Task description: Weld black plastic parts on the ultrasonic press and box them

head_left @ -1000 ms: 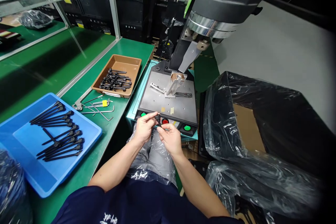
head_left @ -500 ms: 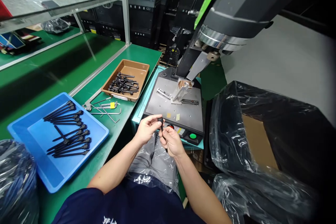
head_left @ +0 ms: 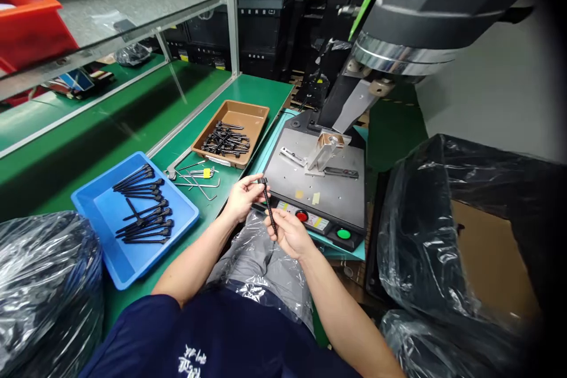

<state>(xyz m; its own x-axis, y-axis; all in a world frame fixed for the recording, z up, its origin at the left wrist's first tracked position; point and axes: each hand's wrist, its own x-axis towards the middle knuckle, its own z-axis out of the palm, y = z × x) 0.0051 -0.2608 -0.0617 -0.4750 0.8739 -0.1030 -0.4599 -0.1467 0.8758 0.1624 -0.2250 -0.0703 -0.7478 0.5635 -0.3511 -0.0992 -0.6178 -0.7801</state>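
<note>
Both of my hands hold one thin black rod (head_left: 268,205) upright in front of the press machine. My left hand (head_left: 243,196) pinches the small black cap at the rod's top end. My right hand (head_left: 287,234) is closed around its lower part. The blue tray (head_left: 100,211) to my left carries several similar long black rods. Farther back, a brown tray (head_left: 254,116) holds several shorter black parts.
The press's grey base plate (head_left: 336,189) has a metal fixture (head_left: 326,147) under the horn, plus red (head_left: 302,216) and green (head_left: 343,234) buttons at its front. Hex keys (head_left: 197,177) lie on the green bench. Black plastic bags stand at left (head_left: 39,283) and line a cardboard box (head_left: 487,248) at right.
The rod has been turned from pointing at the buttons to standing nearly upright, and my hands have spread apart along it. The camera view has swung left.
</note>
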